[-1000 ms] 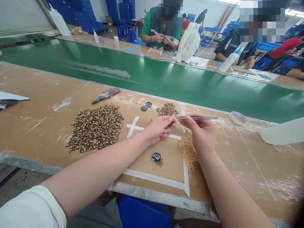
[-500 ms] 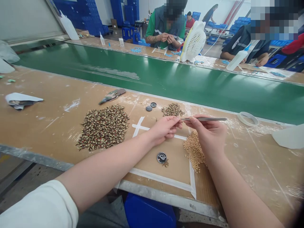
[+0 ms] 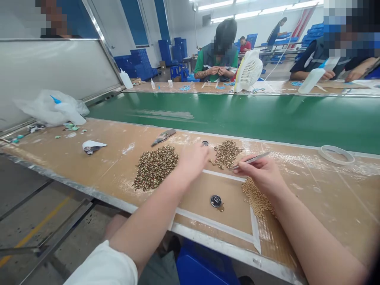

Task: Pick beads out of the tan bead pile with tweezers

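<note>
My right hand point(image 3: 263, 174) pinches metal tweezers point(image 3: 251, 160), whose tip points at a small pile of brown pieces point(image 3: 227, 152). Just below that hand lies a pile of beige beads point(image 3: 257, 198). My left hand point(image 3: 192, 160) reaches forward between a large pile of brown and red pieces point(image 3: 156, 166) and the small pile, close to a black disc point(image 3: 204, 143). Its fingers point away from me and are hidden. A black round cap point(image 3: 216, 200) lies inside a square of white tape point(image 3: 221, 175) on the brown bench.
A green conveyor belt point(image 3: 237, 114) runs behind the bench. On the bench lie a tape roll point(image 3: 335, 154), a dark flat tool point(image 3: 163, 136), crumpled paper point(image 3: 92, 146) and a plastic bag point(image 3: 50, 111). Other people work across the belt beside a white fan point(image 3: 247, 71) and a squeeze bottle point(image 3: 314, 77).
My left hand left its pinch beside the tweezers and moved forward toward the black disc. The tweezers' tip dipped toward the small pile. My view swung up and to the left.
</note>
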The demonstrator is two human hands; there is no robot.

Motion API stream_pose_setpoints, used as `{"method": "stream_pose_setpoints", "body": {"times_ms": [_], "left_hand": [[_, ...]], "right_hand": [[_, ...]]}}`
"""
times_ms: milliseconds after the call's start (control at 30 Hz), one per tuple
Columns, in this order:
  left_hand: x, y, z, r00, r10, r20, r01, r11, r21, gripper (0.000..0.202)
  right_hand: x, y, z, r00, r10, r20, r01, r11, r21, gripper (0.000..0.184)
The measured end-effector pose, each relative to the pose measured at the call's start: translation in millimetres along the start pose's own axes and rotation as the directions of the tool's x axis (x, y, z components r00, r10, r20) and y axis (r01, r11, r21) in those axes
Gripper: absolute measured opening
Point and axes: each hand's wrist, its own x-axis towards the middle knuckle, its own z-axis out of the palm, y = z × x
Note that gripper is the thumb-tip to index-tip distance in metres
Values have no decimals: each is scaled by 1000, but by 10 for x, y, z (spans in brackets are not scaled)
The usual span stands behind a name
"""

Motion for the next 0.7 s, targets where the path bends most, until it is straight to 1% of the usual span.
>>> {"method": "stream_pose_setpoints", "body": {"times_ms": [33, 100, 133, 200, 300, 400, 467, 533, 600, 667, 700], "left_hand": [[-15, -128, -83, 998, -59, 36, 54, 991, 118, 20], [-40, -378, -202, 980, -164, 110, 129, 953, 273, 16], [-54, -484, -235, 974, -178, 139, 128, 941, 314, 16], [-90, -633, -250, 967, -199, 157, 136, 930, 342, 17], [-148, -715, -190, 966, -212, 147, 151, 926, 346, 15], [-173, -725, -126, 966, -224, 132, 166, 923, 347, 18], [-161, -720, -113, 968, -219, 121, 166, 925, 342, 17], [-126, -684, -115, 977, -195, 88, 161, 940, 302, 15], [-69, -585, -111, 986, -159, 49, 148, 974, 169, 12], [4, -407, -75, 993, -110, 31, 112, 990, -86, 11], [44, -294, -39, 996, -81, 27, 86, 965, -249, 10]], "right_hand": [[-12, -12, 18, 996, 22, 84, -20, 1000, -21, 22], [-41, -45, 67, 976, 45, 214, -33, 998, -60, 23], [-54, -61, 92, 963, 48, 266, -27, 996, -80, 22], [-73, -81, 129, 939, 42, 340, -2, 993, -118, 21], [-86, -73, 144, 918, 60, 392, 5, 987, -163, 23], [-91, -45, 138, 909, 104, 404, -23, 979, -201, 28], [-91, -35, 141, 898, 103, 427, -6, 975, -224, 29], [-90, -36, 150, 876, 99, 472, 27, 967, -253, 28], [-86, -41, 161, 852, 113, 512, 48, 956, -291, 27], [-82, -42, 172, 832, 132, 538, 59, 944, -323, 26], [-81, -39, 176, 829, 136, 543, 63, 941, -332, 25]]}}
